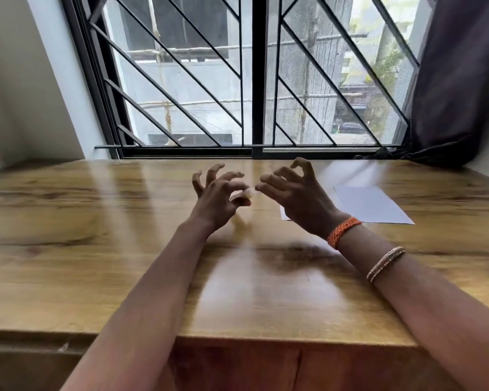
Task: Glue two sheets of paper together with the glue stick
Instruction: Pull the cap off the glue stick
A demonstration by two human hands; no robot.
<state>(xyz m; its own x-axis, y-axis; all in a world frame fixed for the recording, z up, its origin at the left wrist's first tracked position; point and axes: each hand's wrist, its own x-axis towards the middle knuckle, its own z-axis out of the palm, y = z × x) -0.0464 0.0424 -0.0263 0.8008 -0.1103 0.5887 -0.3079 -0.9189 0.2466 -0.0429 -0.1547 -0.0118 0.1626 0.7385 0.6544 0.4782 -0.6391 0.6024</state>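
Observation:
A white sheet of paper [374, 204] lies flat on the wooden table [96, 249] at the right, its near-left corner hidden behind my right hand. My left hand [218, 193] and my right hand [297, 193] hover side by side above the table's middle, fingers curled and spread like claws. A small pale blurred thing [242, 194] sits at my left fingertips, reaching toward my right fingertips; I cannot tell what it is. My right thumb and forefinger nearly meet, with nothing seen between them. No glue stick is recognisable.
A barred window [251, 80] runs along the table's far edge, with a dark curtain [458, 80] at the right. The glossy tabletop shows pale reflections. The table's front edge [294, 341] is close to me. An orange band and a beaded bracelet circle my right wrist.

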